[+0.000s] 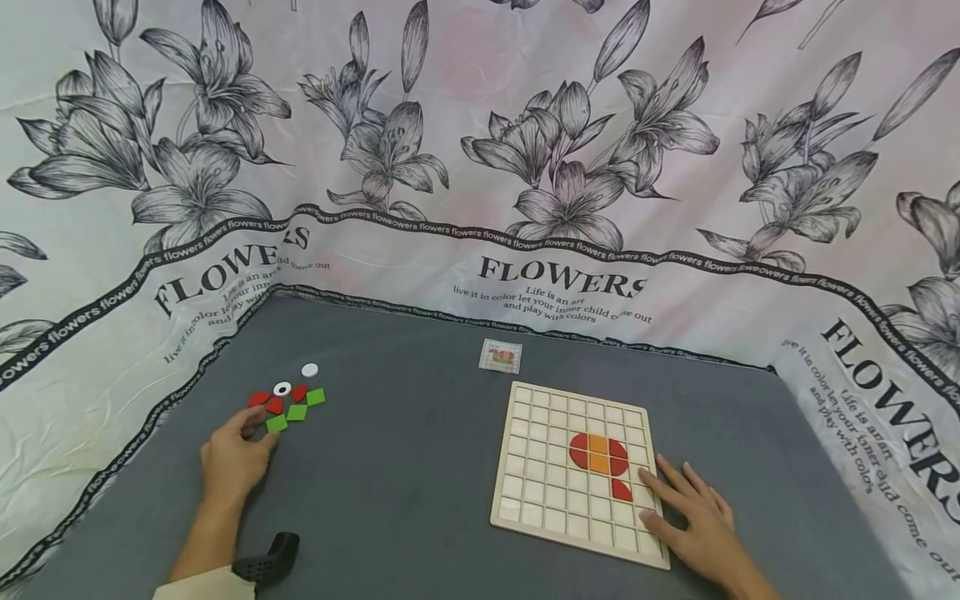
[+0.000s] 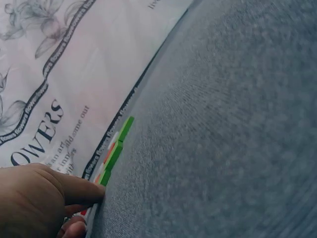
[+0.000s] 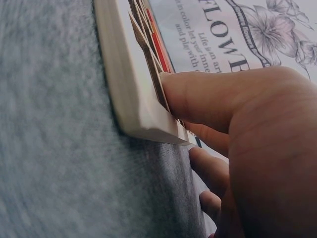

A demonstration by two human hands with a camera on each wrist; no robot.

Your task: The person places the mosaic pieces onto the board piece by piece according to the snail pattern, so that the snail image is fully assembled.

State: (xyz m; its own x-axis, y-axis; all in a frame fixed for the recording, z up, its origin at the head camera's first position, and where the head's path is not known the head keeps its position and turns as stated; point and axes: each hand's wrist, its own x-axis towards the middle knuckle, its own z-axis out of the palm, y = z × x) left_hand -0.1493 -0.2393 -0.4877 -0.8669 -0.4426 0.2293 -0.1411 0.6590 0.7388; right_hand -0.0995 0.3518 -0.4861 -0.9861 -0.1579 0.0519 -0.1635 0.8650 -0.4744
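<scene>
My left hand [image 1: 234,454] is at the pile of loose pieces, thumb and forefinger right at the nearest green square tile [image 1: 277,424]. In the left wrist view its thumb tip overlaps the end of the green tile [image 2: 105,177]; I cannot tell whether the fingers pinch it. My right hand [image 1: 697,521] rests at the right edge of a pale wooden grid board [image 1: 536,521], thumb and forefinger on the rim, other fingers spread beside it. On the board, red quarter-round pieces flank orange squares [image 1: 598,454], and another red piece [image 1: 621,489] sits just below.
Beyond my left fingers lie two more green tiles [image 1: 297,412], several red pieces [image 1: 300,392], a white ring [image 1: 282,388] and a white disc [image 1: 310,370]. A small picture card [image 1: 500,357] lies behind the board. Flower-printed cloth [image 1: 420,267] walls the grey tabletop [image 1: 390,467].
</scene>
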